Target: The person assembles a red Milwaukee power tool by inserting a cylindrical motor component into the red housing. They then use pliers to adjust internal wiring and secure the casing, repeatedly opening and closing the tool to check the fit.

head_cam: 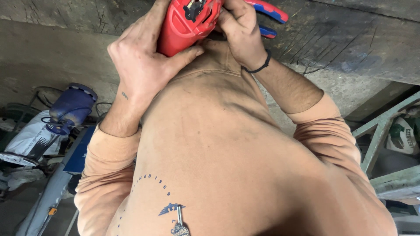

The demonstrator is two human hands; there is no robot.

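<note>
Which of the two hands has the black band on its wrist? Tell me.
The right hand, working at the top of the red tool, wears the black band. The left hand, cupping the tool's body, has a bare wrist.

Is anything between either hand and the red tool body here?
Nothing visible. The left hand grips the red tool body directly, thumb across its lower edge. The right hand presses on it from the other side while holding red-and-blue pliers.
</note>
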